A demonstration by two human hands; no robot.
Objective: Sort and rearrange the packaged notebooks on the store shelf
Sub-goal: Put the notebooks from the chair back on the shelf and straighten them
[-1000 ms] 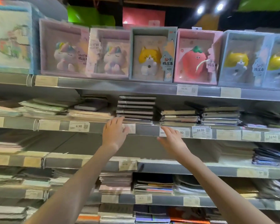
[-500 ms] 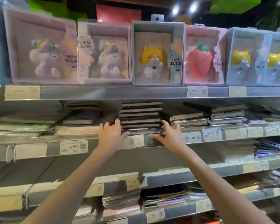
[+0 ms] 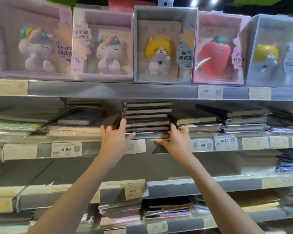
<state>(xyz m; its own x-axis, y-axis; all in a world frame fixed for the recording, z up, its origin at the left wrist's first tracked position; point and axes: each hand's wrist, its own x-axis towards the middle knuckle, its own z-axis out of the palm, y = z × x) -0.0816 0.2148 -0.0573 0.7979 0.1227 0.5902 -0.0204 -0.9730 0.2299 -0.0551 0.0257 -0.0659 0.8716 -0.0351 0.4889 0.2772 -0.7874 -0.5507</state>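
Both hands reach up to the second shelf point(image 3: 95, 146) at the centre of the frame, one on each side of a stack of dark packaged notebooks point(image 3: 146, 118). The left hand point(image 3: 116, 138) grips the stack's lower left corner: its fingers curl up along the left side of the lower notebooks while the thumb lies under the front edge of the bottom one. The right hand point(image 3: 175, 139) grips the lower right corner the same way, fingers wrapped up the right side and thumb tucked beneath the front edge, just above the shelf's price rail. The stack sits at the front of that shelf, several notebooks high, its spines facing out. Just to its right lie lower piles of dark notebooks point(image 3: 222, 120), and to its left flat pale packets point(image 3: 74, 129) with a grey notebook point(image 3: 78, 119) on top. On the top shelf, directly above the stack, stands a boxed cat notebook point(image 3: 164, 44) between a unicorn box point(image 3: 103, 46) and a strawberry box point(image 3: 218, 48).
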